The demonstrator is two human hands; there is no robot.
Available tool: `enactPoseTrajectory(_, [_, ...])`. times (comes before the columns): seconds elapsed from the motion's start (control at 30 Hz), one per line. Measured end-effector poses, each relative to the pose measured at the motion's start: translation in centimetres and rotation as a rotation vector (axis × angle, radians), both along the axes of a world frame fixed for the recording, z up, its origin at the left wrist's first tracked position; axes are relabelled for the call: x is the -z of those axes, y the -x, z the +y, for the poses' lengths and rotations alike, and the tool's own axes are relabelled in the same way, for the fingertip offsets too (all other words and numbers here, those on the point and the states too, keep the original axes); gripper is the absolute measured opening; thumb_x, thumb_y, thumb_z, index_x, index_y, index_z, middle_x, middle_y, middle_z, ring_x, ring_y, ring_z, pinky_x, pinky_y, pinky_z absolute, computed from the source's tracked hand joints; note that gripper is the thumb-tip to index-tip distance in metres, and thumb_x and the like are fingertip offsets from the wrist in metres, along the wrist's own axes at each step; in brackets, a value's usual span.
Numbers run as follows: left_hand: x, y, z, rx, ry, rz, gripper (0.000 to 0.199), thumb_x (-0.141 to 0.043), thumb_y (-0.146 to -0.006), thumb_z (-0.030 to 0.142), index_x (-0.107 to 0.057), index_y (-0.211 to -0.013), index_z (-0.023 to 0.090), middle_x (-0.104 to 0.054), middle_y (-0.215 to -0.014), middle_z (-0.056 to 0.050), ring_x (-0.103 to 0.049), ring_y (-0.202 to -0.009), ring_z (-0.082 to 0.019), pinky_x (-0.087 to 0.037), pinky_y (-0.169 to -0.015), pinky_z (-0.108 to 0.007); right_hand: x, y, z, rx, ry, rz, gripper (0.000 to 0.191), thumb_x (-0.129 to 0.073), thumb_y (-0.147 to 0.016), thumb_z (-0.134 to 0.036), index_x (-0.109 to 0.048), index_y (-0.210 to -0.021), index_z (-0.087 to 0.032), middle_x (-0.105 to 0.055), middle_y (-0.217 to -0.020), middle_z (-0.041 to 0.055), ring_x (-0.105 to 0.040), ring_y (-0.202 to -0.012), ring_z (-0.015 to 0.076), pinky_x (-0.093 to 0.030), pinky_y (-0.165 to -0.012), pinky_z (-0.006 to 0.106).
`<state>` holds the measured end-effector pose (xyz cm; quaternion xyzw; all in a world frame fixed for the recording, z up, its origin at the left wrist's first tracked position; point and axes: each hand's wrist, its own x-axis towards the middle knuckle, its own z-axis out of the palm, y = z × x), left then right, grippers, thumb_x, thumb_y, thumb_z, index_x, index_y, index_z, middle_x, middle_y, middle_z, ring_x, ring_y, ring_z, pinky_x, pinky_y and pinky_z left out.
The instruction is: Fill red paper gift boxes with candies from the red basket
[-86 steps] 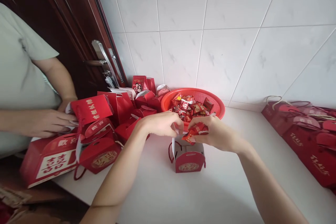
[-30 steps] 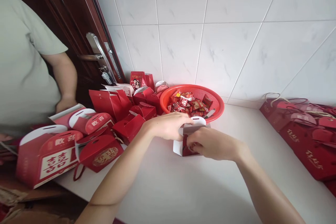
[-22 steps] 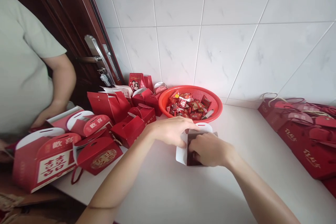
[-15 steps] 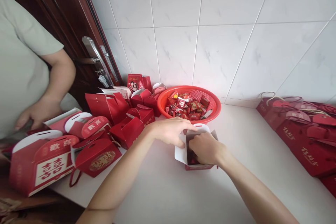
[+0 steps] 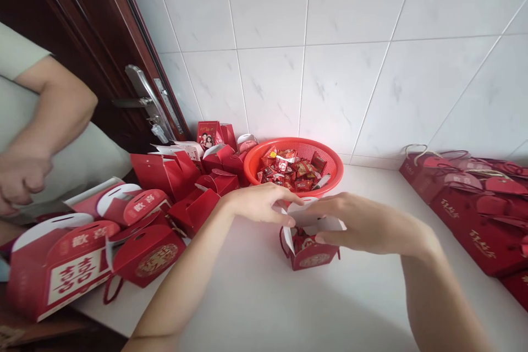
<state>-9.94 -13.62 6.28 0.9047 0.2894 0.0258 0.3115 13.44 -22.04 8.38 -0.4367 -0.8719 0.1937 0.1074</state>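
Observation:
A small red gift box [image 5: 315,262] stands upright with its top flaps raised on the white table. Red-wrapped sweets lie inside, partly covered by my hands. Around the flap on the box's far left is my left hand [image 5: 264,203], thumb on the near side and fingers toward the back. My right hand [image 5: 371,225] hovers over the right side of the box, its thumb and fingers apart and holding nothing I can see. Just behind the box is a red plastic basket [image 5: 336,179] with many wrapped sweets [image 5: 303,168].
Several red gift boxes [image 5: 148,256] crowd the table's left side. Red paper bags [image 5: 457,217] with cord handles line the right. A co-worker's hand [image 5: 25,181] is at far left, before a dark door [image 5: 74,27]. A tiled wall [image 5: 342,88] rises behind.
My right hand has come up out of the box and opened above its right side. My left hand stays at the left flap. The co-worker's arm has moved left and lower.

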Motion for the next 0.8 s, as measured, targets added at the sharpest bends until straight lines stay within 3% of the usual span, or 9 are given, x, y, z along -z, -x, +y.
enactPoseTrajectory(0.13, [-0.5,0.6,2.5,-0.081,-0.044,-0.179,0.038,-0.063,-0.093,0.038,-0.07,-0.126,0.022,-0.072,-0.127,-0.007,-0.066,-0.114,-0.023,-0.05,-0.094,-0.03,-0.6,-2.7,-0.1,0.07,-0.113,0.1,0.031,-0.06,-0.092,-0.037,-0.072,-0.118,-0.028,-0.076,-0.106,0.0046,-0.071,-0.091,0.0238,-0.055,-0.072,0.031])
enactPoseTrajectory(0.27, [-0.4,-2.1,6.8,-0.161,-0.093,-0.235,0.026,-0.063,-0.089,0.03,-0.076,-0.111,0.022,-0.076,-0.117,-0.003,-0.07,-0.105,-0.02,-0.052,-0.089,-0.028,-0.8,-4.6,0.1,0.168,-0.305,0.235,0.029,-0.059,-0.092,-0.038,-0.074,-0.113,-0.027,-0.077,-0.102,0.0047,-0.073,-0.088,0.025,-0.058,-0.075,0.035])
enactPoseTrajectory(0.4, [0.7,-7.5,10.2,-0.134,-0.207,-0.003,0.03,-0.056,-0.086,0.012,-0.077,-0.106,0.02,-0.077,-0.109,-0.003,-0.07,-0.099,-0.018,-0.05,-0.085,-0.023,-1.0,-5.4,0.4,0.296,-0.39,0.31,0.024,-0.058,-0.093,-0.04,-0.075,-0.105,-0.028,-0.078,-0.1,0.0027,-0.074,-0.086,0.0241,-0.06,-0.074,0.034])
enactPoseTrajectory(0.47, [1.4,-10.0,11.0,-0.098,-0.27,0.203,0.042,-0.052,-0.083,0.005,-0.074,-0.114,0.021,-0.076,-0.115,-0.004,-0.069,-0.098,-0.018,-0.05,-0.082,-0.024,-1.1,-5.5,0.5,0.324,-0.392,0.312,0.023,-0.058,-0.094,-0.04,-0.075,-0.103,-0.028,-0.078,-0.099,0.0015,-0.074,-0.087,0.0227,-0.06,-0.073,0.032])
enactPoseTrajectory(0.53, [2.1,-12.0,11.5,-0.068,-0.27,0.3,0.042,-0.054,-0.078,0.002,-0.075,-0.108,0.022,-0.076,-0.112,-0.005,-0.069,-0.09,-0.02,-0.05,-0.074,-0.026,-1.2,-5.5,0.6,0.336,-0.388,0.307,0.022,-0.058,-0.095,-0.039,-0.075,-0.103,-0.029,-0.078,-0.099,0.0005,-0.074,-0.087,0.0213,-0.06,-0.073,0.031])
enactPoseTrajectory(0.67, [3.2,-13.9,11.9,-0.068,-0.27,0.421,0.019,-0.061,-0.076,0.007,-0.073,-0.085,0.019,-0.075,-0.091,-0.007,-0.068,-0.073,-0.021,-0.049,-0.065,-0.029,-1.3,-5.6,0.7,0.346,-0.369,0.298,0.023,-0.055,-0.095,-0.039,-0.074,-0.103,-0.028,-0.078,-0.101,0.0009,-0.074,-0.09,0.0209,-0.059,-0.074,0.03])
enactPoseTrajectory(0.8, [4.0,-14.4,12.3,-0.134,-0.284,0.492,0.011,-0.062,-0.079,0.013,-0.071,-0.086,0.016,-0.075,-0.092,-0.011,-0.069,-0.077,-0.025,-0.051,-0.069,-0.033,-1.4,-5.8,0.8,0.358,-0.346,0.282,0.024,-0.054,-0.096,-0.039,-0.073,-0.104,-0.028,-0.077,-0.102,0.0018,-0.073,-0.093,0.0222,-0.058,-0.074,0.032])
